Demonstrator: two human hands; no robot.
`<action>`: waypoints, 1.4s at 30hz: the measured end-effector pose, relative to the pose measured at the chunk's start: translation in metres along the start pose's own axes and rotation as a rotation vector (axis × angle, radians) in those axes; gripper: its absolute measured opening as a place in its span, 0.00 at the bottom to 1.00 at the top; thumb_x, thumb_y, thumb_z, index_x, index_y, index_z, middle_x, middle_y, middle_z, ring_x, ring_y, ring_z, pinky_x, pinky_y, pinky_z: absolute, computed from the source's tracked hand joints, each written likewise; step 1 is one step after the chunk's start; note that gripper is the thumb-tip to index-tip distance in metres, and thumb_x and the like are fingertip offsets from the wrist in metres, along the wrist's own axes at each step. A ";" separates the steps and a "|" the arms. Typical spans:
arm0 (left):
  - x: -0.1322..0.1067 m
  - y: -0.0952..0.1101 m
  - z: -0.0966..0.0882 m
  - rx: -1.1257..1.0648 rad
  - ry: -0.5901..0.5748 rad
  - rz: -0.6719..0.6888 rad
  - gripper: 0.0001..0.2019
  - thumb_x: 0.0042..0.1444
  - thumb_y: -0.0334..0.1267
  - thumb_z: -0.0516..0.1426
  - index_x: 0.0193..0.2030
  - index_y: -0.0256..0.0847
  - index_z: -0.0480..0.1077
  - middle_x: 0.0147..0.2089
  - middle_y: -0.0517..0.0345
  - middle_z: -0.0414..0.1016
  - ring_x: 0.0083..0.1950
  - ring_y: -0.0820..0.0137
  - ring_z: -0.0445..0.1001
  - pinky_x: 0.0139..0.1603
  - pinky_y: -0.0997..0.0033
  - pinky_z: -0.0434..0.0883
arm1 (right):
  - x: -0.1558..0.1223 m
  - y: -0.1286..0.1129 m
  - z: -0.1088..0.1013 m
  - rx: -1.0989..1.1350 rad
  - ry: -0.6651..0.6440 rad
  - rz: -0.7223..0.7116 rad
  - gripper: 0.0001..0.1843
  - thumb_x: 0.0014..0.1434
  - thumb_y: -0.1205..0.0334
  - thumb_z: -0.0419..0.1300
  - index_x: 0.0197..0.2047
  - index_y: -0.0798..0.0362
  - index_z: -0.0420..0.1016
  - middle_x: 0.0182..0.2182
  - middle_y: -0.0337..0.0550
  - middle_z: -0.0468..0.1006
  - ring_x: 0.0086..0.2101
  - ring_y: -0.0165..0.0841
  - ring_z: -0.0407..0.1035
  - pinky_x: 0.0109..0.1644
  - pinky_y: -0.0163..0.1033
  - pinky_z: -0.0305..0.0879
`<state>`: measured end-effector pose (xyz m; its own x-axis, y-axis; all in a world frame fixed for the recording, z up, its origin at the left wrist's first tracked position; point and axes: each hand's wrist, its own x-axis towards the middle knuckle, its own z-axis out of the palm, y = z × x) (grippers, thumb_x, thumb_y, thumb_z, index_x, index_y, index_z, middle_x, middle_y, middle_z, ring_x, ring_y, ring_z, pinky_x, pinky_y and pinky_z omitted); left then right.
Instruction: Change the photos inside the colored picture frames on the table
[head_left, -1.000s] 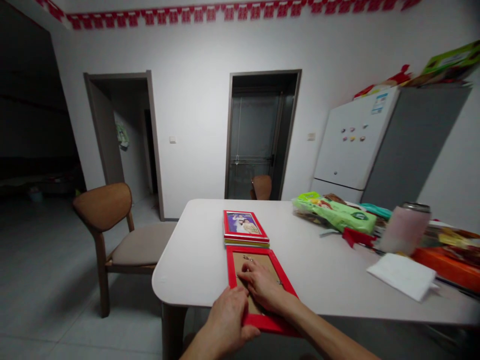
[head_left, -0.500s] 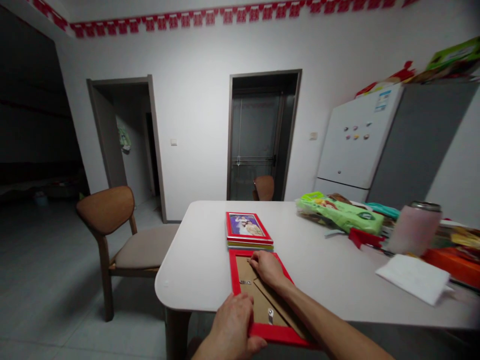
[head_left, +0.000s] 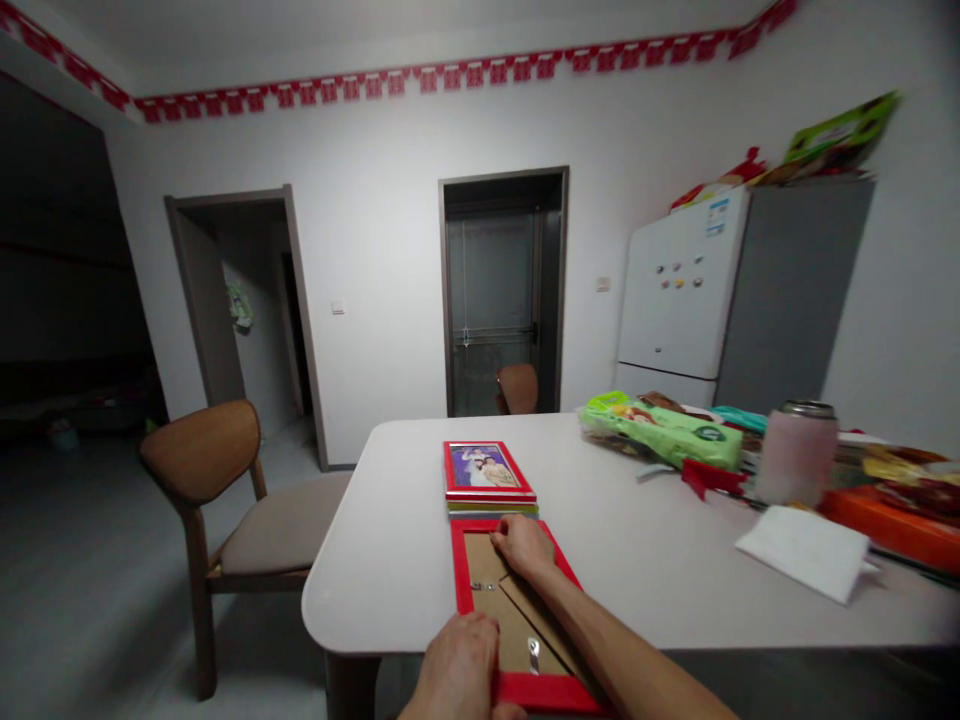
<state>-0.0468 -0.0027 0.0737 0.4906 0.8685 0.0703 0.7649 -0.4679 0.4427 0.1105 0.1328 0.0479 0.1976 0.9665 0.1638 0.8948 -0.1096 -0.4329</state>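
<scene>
A red picture frame (head_left: 551, 690) lies face down at the table's near edge, its brown backing board (head_left: 484, 552) up. On the board are a metal hanger (head_left: 533, 655) and small metal pieces (head_left: 482, 586); a slanted stand flap lies partly under my right forearm. My left hand (head_left: 459, 662) grips the frame's near left side, thumb at the bottom edge. My right hand (head_left: 525, 548) is closed over the far end of the board, fingertips pinched at its edge; what they pinch is too small to make out. Just beyond sits a stack of frames (head_left: 491, 470), a photo in the top one.
The white table (head_left: 390, 560) carries a green packet (head_left: 667, 430), a pink jar (head_left: 796, 455), a white folded tissue (head_left: 806, 550) and an orange box (head_left: 885, 525) on the right. A wooden chair (head_left: 202, 460) stands to the left. A fridge (head_left: 675, 300) is behind.
The camera view has tilted up and turned slightly, so the room appears shifted. Both hands keep their places on the red frame, with the right fingertips still pinched at the board's far end.
</scene>
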 end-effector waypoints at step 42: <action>0.100 0.080 0.069 -0.970 0.259 0.070 0.22 0.44 0.27 0.52 0.49 0.38 0.56 0.47 0.53 0.70 0.44 0.70 0.69 0.43 0.76 0.65 | -0.033 0.179 -0.109 0.564 0.053 0.210 0.18 0.50 0.61 0.47 0.42 0.57 0.69 0.31 0.46 0.78 0.29 0.34 0.72 0.28 0.34 0.65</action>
<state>0.0920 0.0356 0.0546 0.3268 0.9072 0.2651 0.0111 -0.2841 0.9587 0.3080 0.0557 0.0613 0.3792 0.9233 0.0616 0.4869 -0.1425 -0.8617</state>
